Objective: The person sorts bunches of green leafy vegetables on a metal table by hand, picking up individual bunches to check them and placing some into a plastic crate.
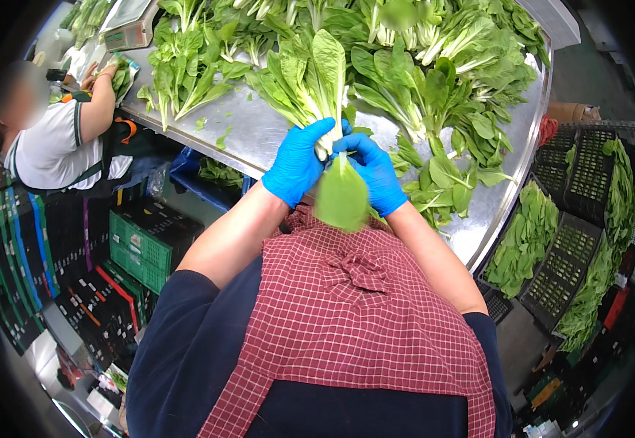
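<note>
My left hand (295, 161), in a blue glove, grips the pale stem base of a leafy green bunch (295, 82) whose leaves point away from me. Close beside it, my right hand (375, 175), also gloved, pinches the stalk of a single broad leaf (342, 197). That leaf hangs toward my checked apron and looks blurred. Both hands are over the near edge of a metal table (252, 131). Right of the hands, loose leaves (443, 178) lie on the tabletop. Whether the leaf's stalk still joins the bunch is hidden by my fingers.
Heaped greens (460, 44) cover the table's far side, with a smaller pile (186, 76) to the left. A scale (128, 27) stands at far left, near a co-worker (60, 142) handling bagged greens. Black crates (561, 263) with leaves stand right; a green crate (139, 246) sits lower left.
</note>
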